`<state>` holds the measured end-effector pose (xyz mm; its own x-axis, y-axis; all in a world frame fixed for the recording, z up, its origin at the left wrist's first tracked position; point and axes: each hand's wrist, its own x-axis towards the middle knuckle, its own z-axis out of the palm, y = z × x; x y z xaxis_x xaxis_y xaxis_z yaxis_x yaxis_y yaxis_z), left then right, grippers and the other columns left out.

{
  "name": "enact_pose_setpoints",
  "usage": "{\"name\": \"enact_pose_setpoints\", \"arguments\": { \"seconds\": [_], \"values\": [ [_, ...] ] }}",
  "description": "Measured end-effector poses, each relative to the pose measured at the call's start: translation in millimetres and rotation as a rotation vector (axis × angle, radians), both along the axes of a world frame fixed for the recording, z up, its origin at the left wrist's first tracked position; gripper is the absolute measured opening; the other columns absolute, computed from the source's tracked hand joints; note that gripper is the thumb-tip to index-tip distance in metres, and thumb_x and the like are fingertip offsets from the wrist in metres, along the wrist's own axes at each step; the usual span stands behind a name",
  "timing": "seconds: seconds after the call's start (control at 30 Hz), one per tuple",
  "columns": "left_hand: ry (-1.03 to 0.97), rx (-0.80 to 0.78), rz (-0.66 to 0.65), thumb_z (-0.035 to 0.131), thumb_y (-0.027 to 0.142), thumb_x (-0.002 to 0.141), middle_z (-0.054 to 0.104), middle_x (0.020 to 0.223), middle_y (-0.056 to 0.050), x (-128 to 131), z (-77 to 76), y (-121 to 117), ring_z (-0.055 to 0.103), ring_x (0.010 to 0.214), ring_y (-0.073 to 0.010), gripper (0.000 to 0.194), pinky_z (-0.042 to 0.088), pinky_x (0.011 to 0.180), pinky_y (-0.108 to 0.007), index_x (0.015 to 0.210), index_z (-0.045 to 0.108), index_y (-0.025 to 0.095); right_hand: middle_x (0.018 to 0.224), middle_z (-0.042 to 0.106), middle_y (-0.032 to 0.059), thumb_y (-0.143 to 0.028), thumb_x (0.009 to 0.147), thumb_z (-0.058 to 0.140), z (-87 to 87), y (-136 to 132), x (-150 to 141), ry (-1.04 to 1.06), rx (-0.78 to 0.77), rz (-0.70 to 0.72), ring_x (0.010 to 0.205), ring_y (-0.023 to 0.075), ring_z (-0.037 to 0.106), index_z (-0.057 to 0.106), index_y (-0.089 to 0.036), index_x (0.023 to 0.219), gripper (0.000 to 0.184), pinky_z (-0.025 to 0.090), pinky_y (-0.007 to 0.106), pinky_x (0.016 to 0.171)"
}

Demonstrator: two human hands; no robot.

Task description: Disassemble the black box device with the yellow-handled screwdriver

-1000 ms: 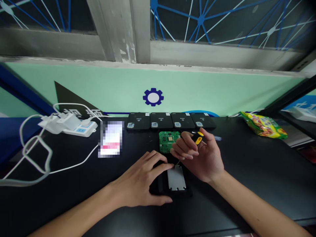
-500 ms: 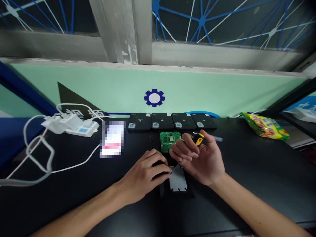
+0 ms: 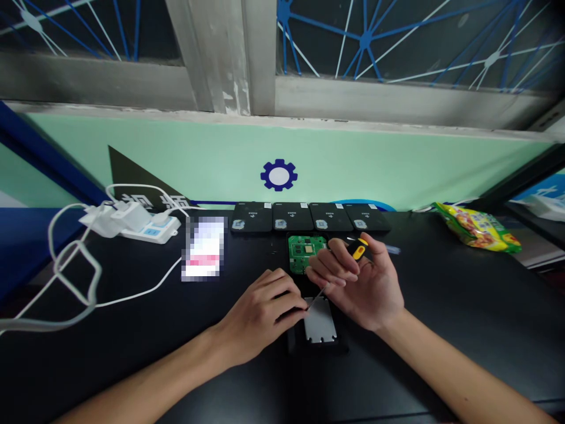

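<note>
My right hand (image 3: pixel 375 291), palm turned up, is closed around a screwdriver (image 3: pixel 360 249) with a black and yellow handle. Its thin shaft slants down and left toward the fingertips of my left hand (image 3: pixel 267 309). Those fingers are pinched together at the shaft's tip; anything between them is hidden. Both hands are over a silver metal plate (image 3: pixel 321 325) with notches along its near edge, which lies in a black casing (image 3: pixel 342 348). Just beyond, a green circuit board (image 3: pixel 299 253) sits in a black shell, partly covered by my right fingers.
Several flat black boxes (image 3: pixel 292 218) line the back of the black table (image 3: pixel 441 330). To the left lie a phone with a blurred screen (image 3: pixel 203 247) and a white power strip (image 3: pixel 156 231) with cables. A yellow-green snack bag (image 3: pixel 479 229) is at the right. Tiny dark bits lie left of the board.
The view has shifted slightly, so everything appears a little farther right. Both hands keep the same grip and place, with the screwdriver tip still at my left fingertips.
</note>
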<state>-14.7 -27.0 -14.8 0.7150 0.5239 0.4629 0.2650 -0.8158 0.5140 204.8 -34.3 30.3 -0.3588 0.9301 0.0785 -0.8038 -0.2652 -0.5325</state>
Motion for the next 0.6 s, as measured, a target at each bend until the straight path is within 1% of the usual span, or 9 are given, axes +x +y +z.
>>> {"name": "enact_pose_setpoints", "arguments": {
  "seconds": [0.07,0.17,0.23,0.3,0.4,0.6],
  "values": [
    [0.011,0.003,0.012,0.071,0.020,0.107,0.071,0.105,-0.005,-0.7,-0.4,-0.8,0.063,0.101,-0.0212,0.005,0.049,0.094,-0.039,0.111,0.072,0.019,0.060,0.027,-0.0040,-0.063,0.105,0.053,0.7,0.5,1.3,-0.010,0.004,-0.014,0.062,0.0167,0.020,0.047,-0.021,0.062,0.061,0.035,0.031,0.066],
    [0.033,-0.012,0.021,0.078,0.021,0.102,0.070,0.114,-0.007,-1.3,-0.3,-1.7,0.063,0.109,-0.0234,0.021,0.050,0.102,-0.042,0.122,0.072,0.019,0.059,0.026,-0.0042,-0.063,0.106,0.053,1.8,2.3,4.0,-0.035,0.018,-0.047,0.060,0.0165,0.019,0.049,-0.021,0.061,0.061,0.031,0.031,0.063],
    [0.047,-0.024,0.033,0.078,0.021,0.102,0.070,0.118,-0.007,-1.3,0.2,-1.5,0.063,0.112,-0.0238,0.022,0.051,0.105,-0.043,0.123,0.072,0.020,0.058,0.026,-0.0045,-0.063,0.106,0.052,2.0,3.8,5.5,-0.048,0.030,-0.065,0.059,0.0161,0.018,0.050,-0.021,0.061,0.062,0.029,0.032,0.061],
    [0.061,-0.030,0.032,0.077,0.022,0.102,0.070,0.117,-0.007,-1.1,0.8,-0.8,0.064,0.111,-0.0238,0.021,0.052,0.103,-0.043,0.122,0.072,0.021,0.058,0.026,-0.0047,-0.063,0.106,0.051,1.7,4.8,6.3,-0.060,0.041,-0.070,0.058,0.0157,0.018,0.051,-0.021,0.061,0.063,0.028,0.032,0.060],
    [0.072,-0.033,0.026,0.078,0.025,0.102,0.071,0.114,-0.006,-0.7,1.2,0.0,0.064,0.109,-0.0241,0.022,0.052,0.100,-0.043,0.122,0.071,0.022,0.058,0.027,-0.0045,-0.063,0.107,0.049,0.5,4.9,6.0,-0.090,0.065,-0.063,0.057,0.0158,0.018,0.052,-0.021,0.061,0.063,0.027,0.032,0.060],
    [0.089,-0.035,0.026,0.080,0.026,0.100,0.070,0.116,-0.006,-0.5,1.2,-0.3,0.064,0.110,-0.0242,0.025,0.051,0.101,-0.044,0.123,0.071,0.021,0.058,0.027,-0.0043,-0.064,0.107,0.049,-0.6,4.3,4.7,-0.132,0.106,-0.066,0.057,0.0163,0.019,0.053,-0.022,0.061,0.063,0.027,0.033,0.060]
  ]
}}
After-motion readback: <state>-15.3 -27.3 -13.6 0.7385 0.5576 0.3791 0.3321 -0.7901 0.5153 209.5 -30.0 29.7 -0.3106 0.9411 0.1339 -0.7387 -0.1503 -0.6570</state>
